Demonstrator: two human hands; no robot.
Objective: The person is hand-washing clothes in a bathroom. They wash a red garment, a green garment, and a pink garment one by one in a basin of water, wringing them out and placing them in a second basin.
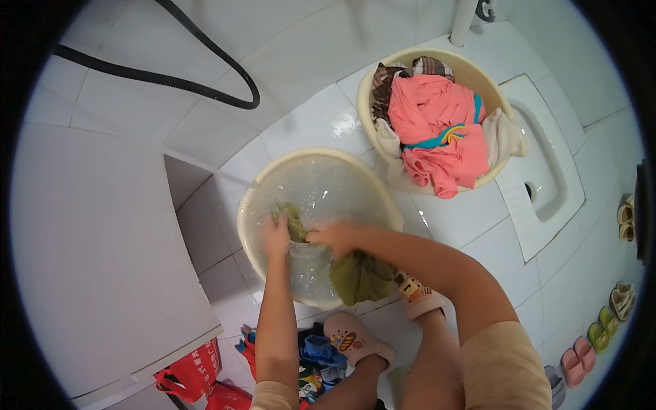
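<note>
A cream basin (318, 152) of cloudy water stands on the floor in front of me. A wet olive-green cloth (361, 279) lies partly in the water, with one end hanging over the basin's near right rim. My left hand (276, 236) grips a bunched part of it at the left side of the basin. My right hand (336, 237), slightly blurred, is closed on the same cloth in the middle. Part of the cloth is hidden under my right forearm.
Behind to the right, a second cream basin (365, 102) holds pink, plaid and white clothes beside a squat toilet (552, 174). Dark clothes (321, 355) lie by my pink clogs (355, 338). A white cabinet (102, 260) fills the left; a black hose (205, 89) hangs above. Several shoes line the right.
</note>
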